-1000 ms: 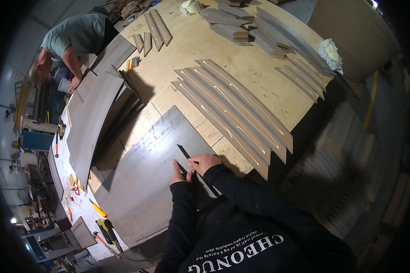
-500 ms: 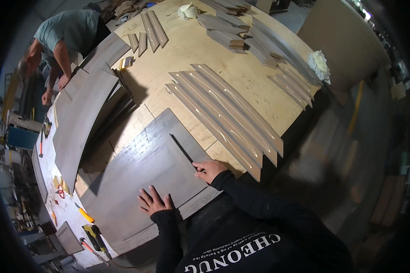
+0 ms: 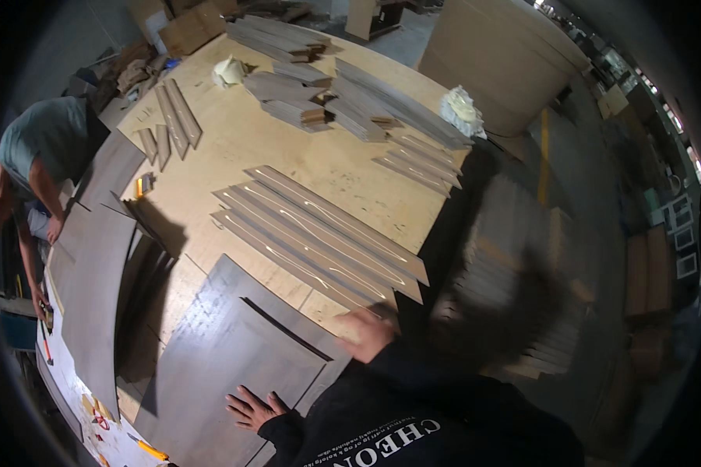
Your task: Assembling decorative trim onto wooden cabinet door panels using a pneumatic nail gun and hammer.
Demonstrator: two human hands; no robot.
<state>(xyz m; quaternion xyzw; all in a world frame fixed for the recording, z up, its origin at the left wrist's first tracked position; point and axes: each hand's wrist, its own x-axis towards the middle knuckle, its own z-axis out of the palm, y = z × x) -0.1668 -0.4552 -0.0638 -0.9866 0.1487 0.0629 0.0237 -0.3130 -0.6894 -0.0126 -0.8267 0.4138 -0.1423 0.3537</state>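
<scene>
Panel [image 3: 195, 366] braced, right hand [image 3: 364, 335] at the strips

Panel lay lower centre of frame, dark strip [image 3: 288, 331] upon it. Left hand [image 3: 249, 409] rested flat there, fingers spread, holding nothing. Right hand blurred near lower ends of beaded wood strips [image 3: 319, 237], mid-frame; its grip couldn't be told. Step looked like fetching a strip; next move seemed to need an edge-only hold.

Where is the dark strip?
In the head view, the dark strip lies toward the right side of the grey panel, just left of the right hand.
</scene>
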